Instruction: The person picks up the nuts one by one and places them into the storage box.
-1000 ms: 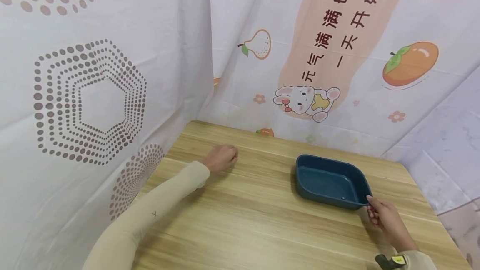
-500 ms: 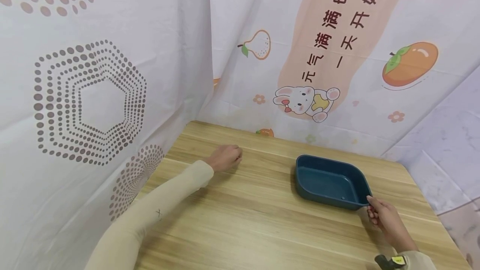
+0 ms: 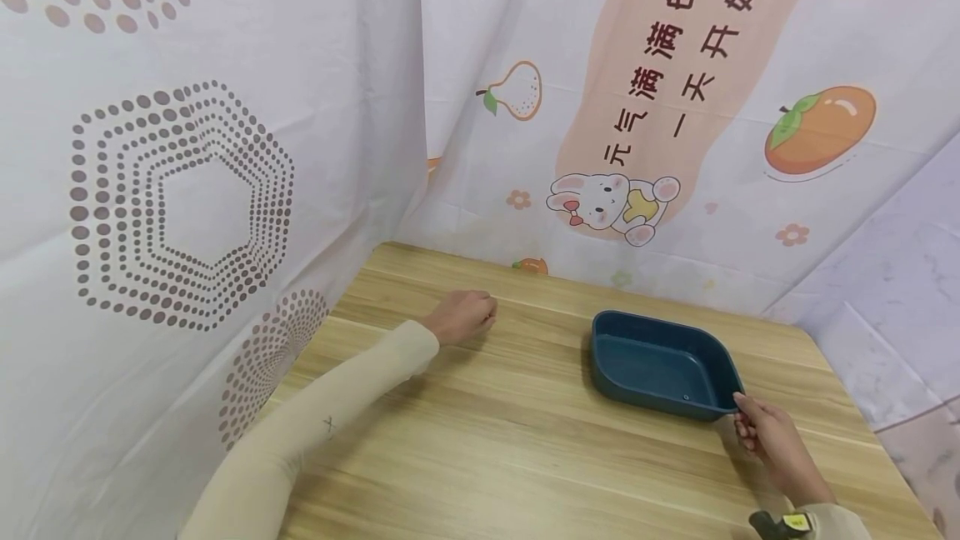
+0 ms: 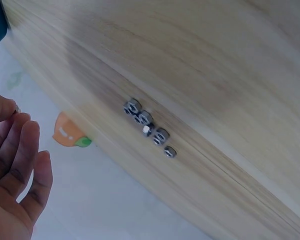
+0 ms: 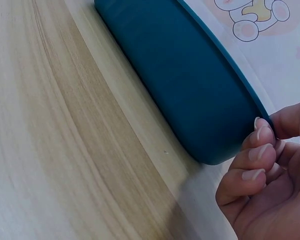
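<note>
Moving again with the left hand point(image 3: 461, 317)! Creeping rightward over the tabletop point(image 3: 480, 440), nearer to the dark teal basin point(image 3: 651, 367) than half a second ago, nearer again than a full second ago, yet still well apart from it, out to its left. Trailing a cream sleeve point(image 3: 352, 390) along behind, also shifted toward the basin. Pinching, too, with the thumb and fingers tip to tip on a small piece point(image 4: 17, 110), mostly hidden and too tiny to name for certain. Keeping the other fingers loosely bent, away from the pinch.

Over to the basin, and holding steady there with the right hand point(image 3: 772, 440): grasping the rim at the near right corner, thumb against fingers, with the remaining fingers curled just outside the wall. Not budging the basin at all across the last second! Sitting flat on the tabletop, open side up, showing a round mark point(image 3: 686, 396) on the inner floor close to the gripped corner.

Now to the basin's left, well apart from it, to the hex nuts point(image 4: 145, 118): lying in a crooked row on the tabletop, larger and smaller mixed, mostly bunched close, with one just beside the rest at the end farthest from the basin. Beyond the basin, hanging as before, a printed cloth point(image 3: 720, 273), with a rabbit print point(image 3: 592, 197) past the far left corner.
</note>
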